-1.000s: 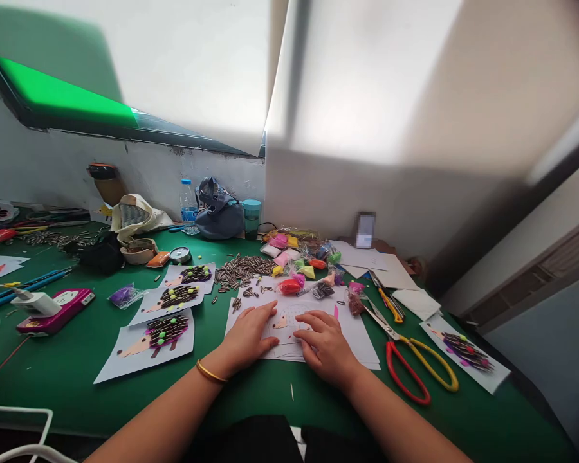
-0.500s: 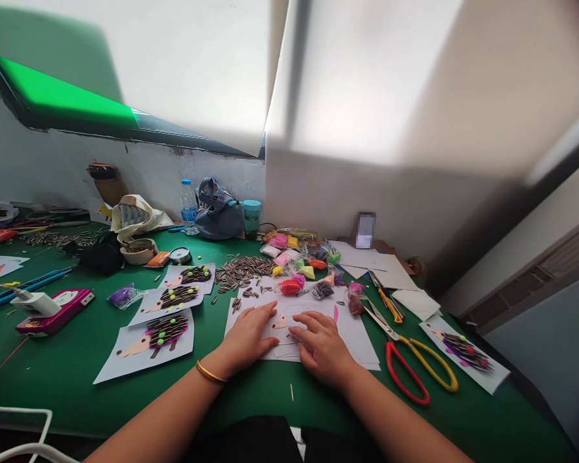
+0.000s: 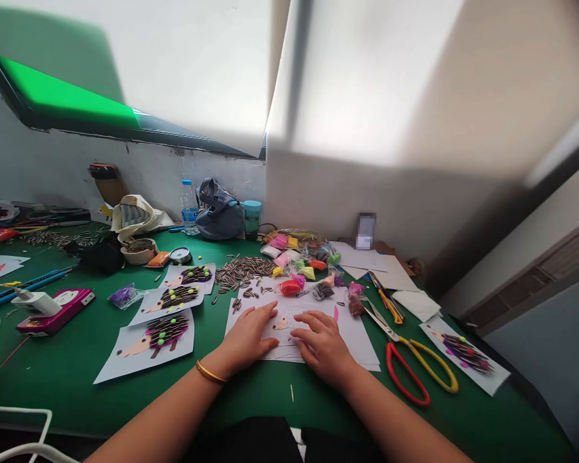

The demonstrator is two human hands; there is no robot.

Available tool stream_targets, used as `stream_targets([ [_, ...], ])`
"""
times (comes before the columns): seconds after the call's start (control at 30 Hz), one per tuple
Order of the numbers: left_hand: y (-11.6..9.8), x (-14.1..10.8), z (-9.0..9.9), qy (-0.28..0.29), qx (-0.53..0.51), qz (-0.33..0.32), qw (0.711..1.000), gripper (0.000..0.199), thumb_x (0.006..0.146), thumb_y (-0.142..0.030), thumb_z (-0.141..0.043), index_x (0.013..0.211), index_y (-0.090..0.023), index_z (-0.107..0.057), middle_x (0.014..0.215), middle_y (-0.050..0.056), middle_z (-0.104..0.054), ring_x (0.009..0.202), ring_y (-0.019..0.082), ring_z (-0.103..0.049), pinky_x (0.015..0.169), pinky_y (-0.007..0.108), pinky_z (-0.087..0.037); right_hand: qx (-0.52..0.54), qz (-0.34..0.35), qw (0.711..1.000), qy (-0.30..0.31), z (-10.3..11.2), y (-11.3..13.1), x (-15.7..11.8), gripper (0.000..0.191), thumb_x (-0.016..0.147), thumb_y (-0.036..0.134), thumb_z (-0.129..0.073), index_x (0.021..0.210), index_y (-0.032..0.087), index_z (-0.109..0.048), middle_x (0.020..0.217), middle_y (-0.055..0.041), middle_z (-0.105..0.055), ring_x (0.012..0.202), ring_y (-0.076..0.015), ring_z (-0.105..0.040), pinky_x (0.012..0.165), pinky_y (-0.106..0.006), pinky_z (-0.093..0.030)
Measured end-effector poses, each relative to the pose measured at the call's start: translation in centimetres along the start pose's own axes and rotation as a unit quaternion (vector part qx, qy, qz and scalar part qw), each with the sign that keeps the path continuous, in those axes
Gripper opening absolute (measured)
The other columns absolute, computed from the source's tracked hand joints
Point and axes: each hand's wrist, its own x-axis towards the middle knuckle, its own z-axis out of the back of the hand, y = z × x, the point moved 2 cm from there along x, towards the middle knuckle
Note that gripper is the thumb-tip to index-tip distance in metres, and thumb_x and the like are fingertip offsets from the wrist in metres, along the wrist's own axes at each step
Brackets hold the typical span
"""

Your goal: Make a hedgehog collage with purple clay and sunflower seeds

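Observation:
Stacked white paper sheets [image 3: 361, 344] lie before me, the top one bearing a hedgehog outline [image 3: 282, 323] with a peach face of what looks like clay. My left hand [image 3: 251, 334], a gold bangle at its wrist, lies flat on the left of the paper, fingers stretched out and holding nothing. Over the right part of the drawing, my right hand [image 3: 325, 346] is open with fingers apart and slightly bent; its fingertips are close to the outline. Beyond the hands are a heap of sunflower seeds [image 3: 244, 271] and bagged coloured clay [image 3: 289, 286].
Finished hedgehog pictures [image 3: 166, 337] lie left, another hedgehog picture [image 3: 468, 357] far right. Large scissors [image 3: 405, 354] with red and yellow handles rest beside my right arm, near a utility knife [image 3: 388, 299]. A toothpick [image 3: 292, 393] is in front. A purple power strip [image 3: 58, 312] sits left.
My right hand's fingertips have shifted very slightly to the right over the drawing. My left hand stays in place, and the things around look the same.

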Motion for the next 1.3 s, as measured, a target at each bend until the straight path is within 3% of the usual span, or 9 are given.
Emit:
stream_targets([
  [0.23,-0.3,-0.1,0.3,0.024,0.003,-0.011,1.0,0.081,0.078,-0.019,-0.059,0.15,-0.025,-0.023,0.147,0.007,-0.048,0.139,0.024,-0.039,0.119,0.048,-0.02,-0.03,-0.011,0.999,0.015,0.2,-0.7,1.4,0.012,0.088,0.021,-0.062,0.094,0.026,-0.071,0.107,-0.0053,-0.067,0.104,-0.0242,-0.054,0.091,-0.041,-0.038],
  [0.57,-0.5,-0.2,0.1,0.021,0.009,-0.019,1.0,0.083,0.075,-0.014,-0.055,0.151,-0.026,-0.023,0.151,0.006,-0.043,0.141,0.025,-0.035,0.119,0.051,-0.019,-0.051,-0.006,0.999,0.019,-0.4,0.7,0.7,0.011,0.091,0.026,-0.061,0.088,0.027,-0.071,0.087,-0.0027,-0.064,0.087,-0.0192,-0.051,0.079,-0.035,-0.033],
  [0.9,-0.7,-0.3,0.3,0.013,0.011,-0.02,1.0,0.082,0.075,-0.015,-0.056,0.151,-0.026,-0.025,0.149,0.006,-0.046,0.139,0.026,-0.037,0.119,0.05,-0.021,-0.09,0.03,0.995,0.028,-1.0,1.0,1.1,0.011,0.092,0.027,-0.061,0.09,0.028,-0.071,0.085,-0.0021,-0.064,0.085,-0.0186,-0.05,0.079,-0.033,-0.031],
  [1.3,-0.5,-0.3,0.1,0.016,0.012,-0.022,1.0,0.083,0.075,-0.017,-0.057,0.151,-0.025,-0.024,0.151,0.007,-0.043,0.14,0.026,-0.037,0.119,0.05,-0.019,-0.14,0.083,0.985,0.048,-1.6,1.0,1.9,0.015,0.092,0.024,-0.06,0.078,0.024,-0.065,0.08,-0.0029,-0.063,0.084,-0.0196,-0.048,0.08,-0.037,-0.031],
])
